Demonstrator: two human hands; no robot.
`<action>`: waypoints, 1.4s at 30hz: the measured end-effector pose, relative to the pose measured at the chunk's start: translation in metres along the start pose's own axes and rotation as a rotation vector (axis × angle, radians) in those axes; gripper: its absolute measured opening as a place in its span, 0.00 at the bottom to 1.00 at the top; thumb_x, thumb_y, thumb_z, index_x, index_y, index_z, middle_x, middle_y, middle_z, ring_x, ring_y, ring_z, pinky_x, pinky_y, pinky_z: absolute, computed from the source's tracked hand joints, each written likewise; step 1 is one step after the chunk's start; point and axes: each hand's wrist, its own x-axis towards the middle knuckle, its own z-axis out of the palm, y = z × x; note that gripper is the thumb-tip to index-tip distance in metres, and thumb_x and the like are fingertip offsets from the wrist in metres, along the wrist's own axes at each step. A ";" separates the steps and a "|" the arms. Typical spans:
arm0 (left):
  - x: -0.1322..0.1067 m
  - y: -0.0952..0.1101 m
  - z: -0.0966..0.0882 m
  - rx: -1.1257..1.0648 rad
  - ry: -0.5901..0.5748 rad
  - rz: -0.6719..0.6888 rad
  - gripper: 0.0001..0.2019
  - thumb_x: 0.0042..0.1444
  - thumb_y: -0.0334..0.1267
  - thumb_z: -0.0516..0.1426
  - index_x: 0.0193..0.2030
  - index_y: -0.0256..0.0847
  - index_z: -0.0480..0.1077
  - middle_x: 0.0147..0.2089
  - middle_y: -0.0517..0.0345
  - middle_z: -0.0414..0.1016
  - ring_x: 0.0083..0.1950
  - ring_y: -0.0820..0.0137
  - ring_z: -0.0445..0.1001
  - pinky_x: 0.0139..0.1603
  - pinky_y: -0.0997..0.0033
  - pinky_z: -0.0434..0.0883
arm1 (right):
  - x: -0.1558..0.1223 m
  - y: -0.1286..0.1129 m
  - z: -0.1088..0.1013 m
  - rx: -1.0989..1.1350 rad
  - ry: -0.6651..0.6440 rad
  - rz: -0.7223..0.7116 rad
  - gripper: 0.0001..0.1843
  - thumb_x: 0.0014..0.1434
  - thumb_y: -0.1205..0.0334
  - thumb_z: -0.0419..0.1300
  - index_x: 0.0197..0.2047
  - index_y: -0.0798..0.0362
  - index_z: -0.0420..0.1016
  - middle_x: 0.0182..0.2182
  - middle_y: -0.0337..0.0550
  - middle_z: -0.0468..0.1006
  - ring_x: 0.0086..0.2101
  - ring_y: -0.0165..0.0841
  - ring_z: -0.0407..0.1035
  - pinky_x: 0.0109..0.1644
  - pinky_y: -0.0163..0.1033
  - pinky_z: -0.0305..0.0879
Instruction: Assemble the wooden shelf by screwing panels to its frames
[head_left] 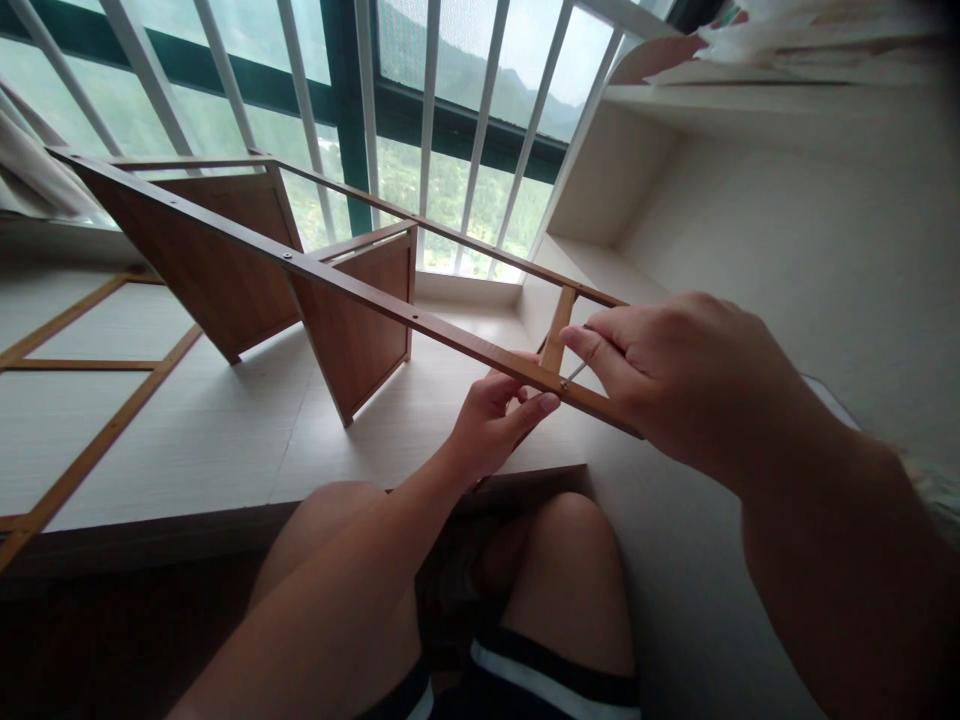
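Note:
A wooden frame [360, 290] with long rails and two brown panels stands tilted on the pale surface. My left hand [499, 415] is closed on its near rail, thumb along the lower edge by the crossbar [559, 328]. My right hand [667, 375] pinches a thin metal hex key [576, 373], whose tip meets the near rail beside my left thumb. Most of the key is hidden in my fingers. Screw holes dot the rail. The nearer panel [367, 320] and the farther panel [225, 250] hang between the rails, lower corners on the surface.
Another wooden frame [97, 430] lies flat on the pale ledge [247, 450] at left. White window bars [431, 130] rise behind. At right is a pale cabinet [750, 230] with cloth [810, 40] on top. A curtain [37, 160] hangs at left. My knees are below the ledge edge.

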 end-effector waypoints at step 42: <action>0.000 -0.001 -0.002 0.025 0.003 0.010 0.11 0.54 0.44 0.63 0.38 0.39 0.76 0.50 0.51 0.70 0.45 0.67 0.70 0.43 0.68 0.68 | -0.008 0.022 -0.013 0.318 0.011 -0.285 0.12 0.64 0.58 0.55 0.39 0.43 0.81 0.36 0.40 0.82 0.36 0.38 0.76 0.37 0.40 0.68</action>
